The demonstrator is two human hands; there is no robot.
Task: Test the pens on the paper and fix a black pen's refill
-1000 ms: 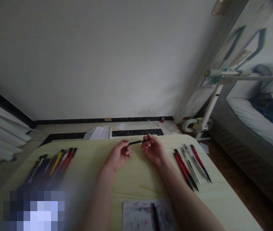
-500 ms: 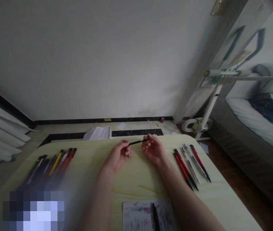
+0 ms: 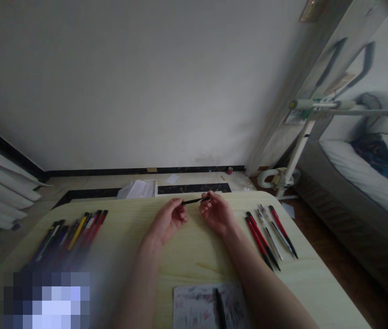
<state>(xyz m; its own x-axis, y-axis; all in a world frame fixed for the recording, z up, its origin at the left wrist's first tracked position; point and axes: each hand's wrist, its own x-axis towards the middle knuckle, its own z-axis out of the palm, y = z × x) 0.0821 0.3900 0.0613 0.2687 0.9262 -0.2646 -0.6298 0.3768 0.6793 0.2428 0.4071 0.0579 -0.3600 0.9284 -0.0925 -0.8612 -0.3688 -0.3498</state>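
Observation:
Both my hands are raised over the far middle of a pale wooden table [image 3: 194, 256]. A thin black pen [image 3: 196, 200] spans the gap between them. My left hand [image 3: 168, 219] pinches its left end with curled fingers. My right hand [image 3: 216, 212] pinches its right end. A row of several pens [image 3: 69, 237] in black, yellow and red lies at the left of the table. Several red and white pens [image 3: 269, 230] lie to the right of my right forearm.
A scribbled sheet of paper [image 3: 209, 306] with a black pen [image 3: 219, 308] on it lies at the table's near edge. Beyond the table are a tiled floor with papers [image 3: 139, 188], a white wall, a white stand [image 3: 291, 157] and a bed [image 3: 368, 173] at right.

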